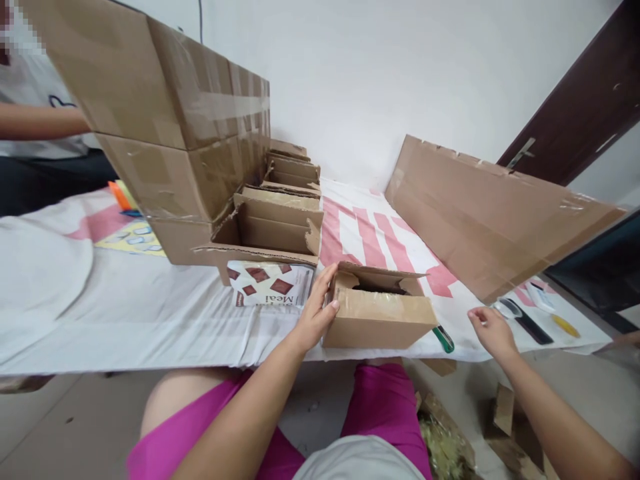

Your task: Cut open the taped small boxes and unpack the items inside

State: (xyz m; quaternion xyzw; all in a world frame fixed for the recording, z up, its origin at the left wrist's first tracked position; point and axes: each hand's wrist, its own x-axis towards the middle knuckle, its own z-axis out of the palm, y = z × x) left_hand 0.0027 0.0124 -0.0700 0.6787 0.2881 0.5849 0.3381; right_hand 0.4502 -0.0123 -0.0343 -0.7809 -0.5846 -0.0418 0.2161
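A small open-topped cardboard box [383, 320] stands at the table's front edge. My left hand [316, 310] grips its left end, thumb at the near corner and fingers along the side. Off to the right, my right hand [493, 328] is closed above the table, fingertips pinched together; anything between them is too small to make out. Close by it lies a black-handled tool with a round, pale end [533, 325]. A green cutter [443, 339] is partly hidden by the box. Left of my left hand, a printed packet [270, 283] leans against a larger open box [275, 227].
Stacked taped cartons [200, 113] rise at the left, with more open boxes [293, 172] behind. A large cardboard panel [500, 207] stands at right. A yellow oval object [565, 325] lies near the right edge. Another person's arm [43, 121] reaches behind the cartons.
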